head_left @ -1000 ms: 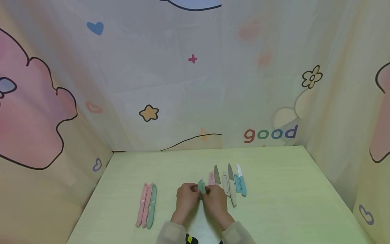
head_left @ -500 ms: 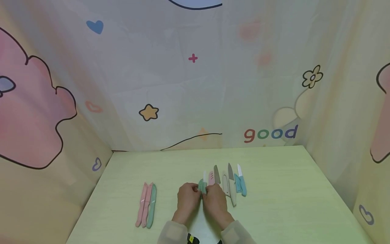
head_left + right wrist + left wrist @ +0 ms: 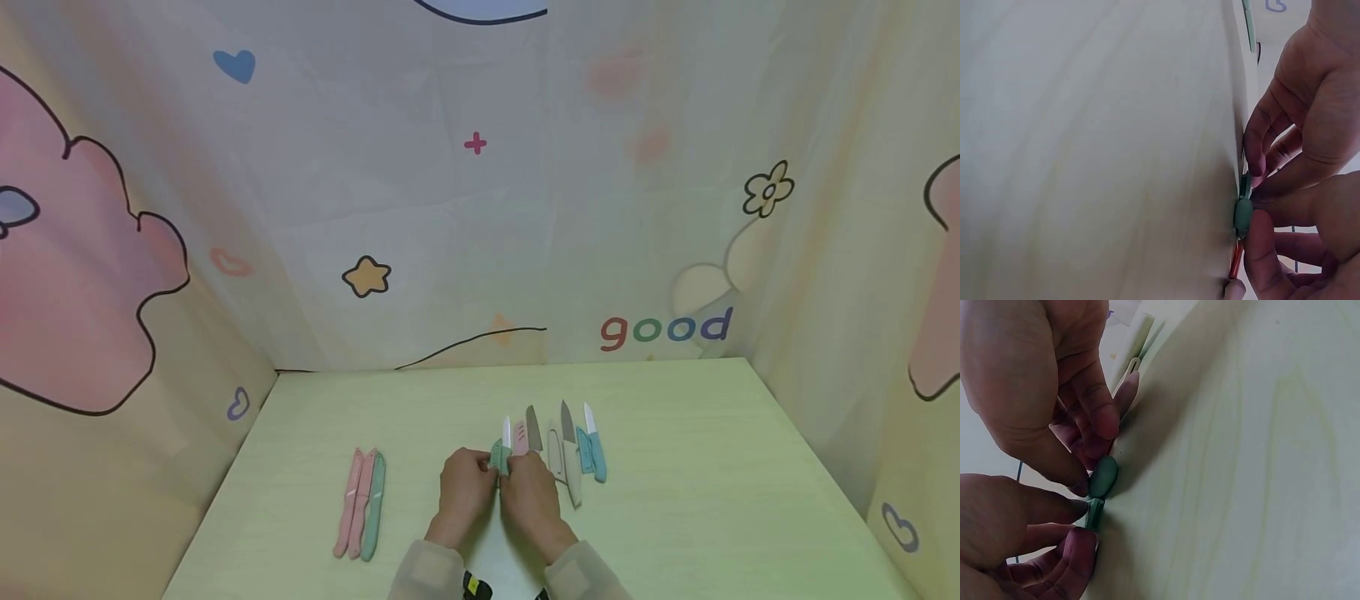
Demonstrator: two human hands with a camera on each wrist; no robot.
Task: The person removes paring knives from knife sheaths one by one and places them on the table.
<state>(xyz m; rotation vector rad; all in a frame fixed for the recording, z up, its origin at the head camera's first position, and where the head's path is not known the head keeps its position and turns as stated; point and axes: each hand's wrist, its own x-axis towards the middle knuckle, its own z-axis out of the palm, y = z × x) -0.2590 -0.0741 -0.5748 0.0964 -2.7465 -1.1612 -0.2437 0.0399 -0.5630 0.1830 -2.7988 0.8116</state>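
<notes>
My left hand pinches a green knife sheath between thumb and fingers. Beside it, my right hand grips the green handle of a small paring knife, whose bare white blade points away from me. Sheath and knife lie side by side, close over the table. In the left wrist view the rounded handle end shows at the right fingertips. The right wrist view shows the sheath end at the left fingertips.
Right of the hands lie a pink sheath and bare knife, a white knife with its sheath, and a blue knife with its sheath. At left lie two pink knives and a green one, blades covered.
The paring knife's white blade, not visible a second ago, has come into view beside the green sheath. Both hands have shifted slightly right; the other knives have not moved.
</notes>
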